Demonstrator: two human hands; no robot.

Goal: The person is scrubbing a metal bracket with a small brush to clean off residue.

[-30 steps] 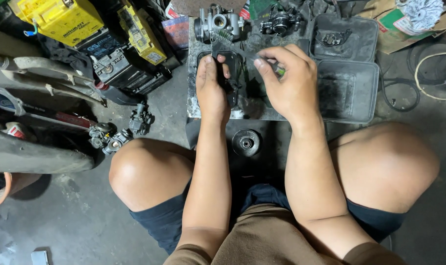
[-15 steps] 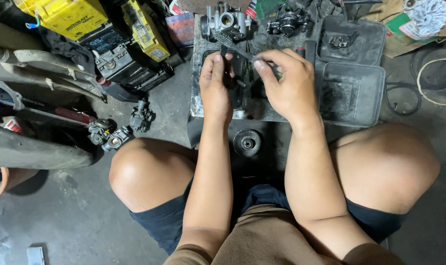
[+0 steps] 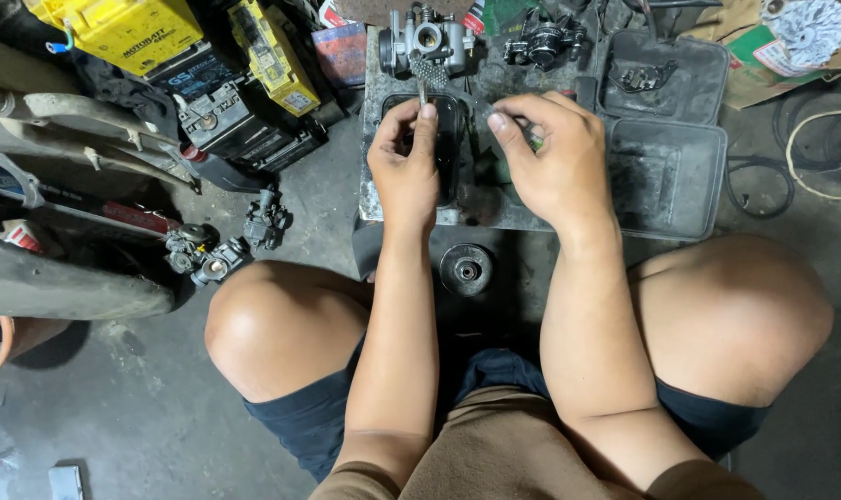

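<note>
Small slim metal part [image 3: 422,91], pin-like, dull grey, pinched upright between thumb and forefinger of left hand [image 3: 407,165], above near edge of grimy work board [image 3: 376,130]. Right hand [image 3: 561,157] closed, fingertips together on a greenish piece [image 3: 534,141], too hidden to identify. Step judged in hand: sorting or fitting of small carburetor pieces; next move likely calling for a steady pinch and careful alignment with the matching part. Black oblong cover [image 3: 450,139] flat on board beneath left hand. Silver carburetor body [image 3: 427,42] at far edge of board, dark carburetor [image 3: 545,42] beside it. Black plastic tray [image 3: 666,167] with two compartments along right edge of board. Round pulley-like disc [image 3: 466,269] on floor between knees. Yellow batteries [image 3: 129,32] on floor off far left corner, two small carburetors [image 3: 217,255] near left knee.
</note>
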